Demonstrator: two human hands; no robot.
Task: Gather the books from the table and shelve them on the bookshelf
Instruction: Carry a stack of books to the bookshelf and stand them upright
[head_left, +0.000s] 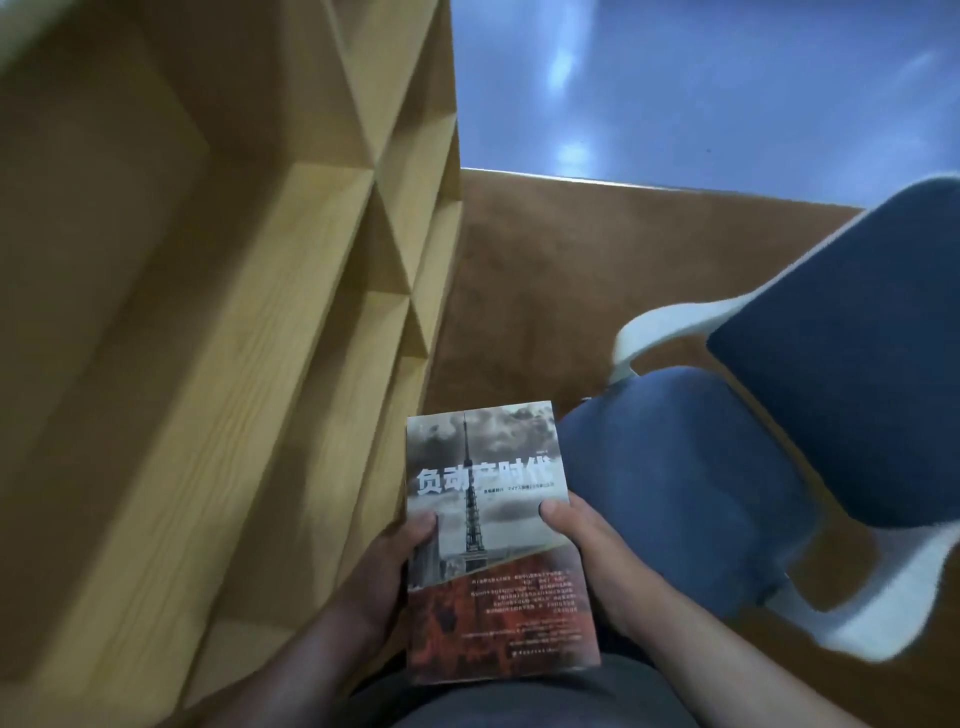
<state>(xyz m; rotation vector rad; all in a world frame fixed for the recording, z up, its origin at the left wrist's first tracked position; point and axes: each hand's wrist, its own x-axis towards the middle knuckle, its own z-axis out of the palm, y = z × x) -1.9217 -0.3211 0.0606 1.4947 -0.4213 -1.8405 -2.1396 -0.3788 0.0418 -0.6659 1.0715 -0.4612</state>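
Your left hand (392, 564) and right hand (582, 551) grip the glossy rectangular paperback book (493, 540) by its long edges at lower centre, just beside the pale wood-grain bookshelf (218, 312) filling the left, a blue fabric chair (727, 467) to its right.

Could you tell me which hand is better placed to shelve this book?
Probably left: the left hand holds the grey and red paperback book on the side nearest the pale wooden bookshelf.
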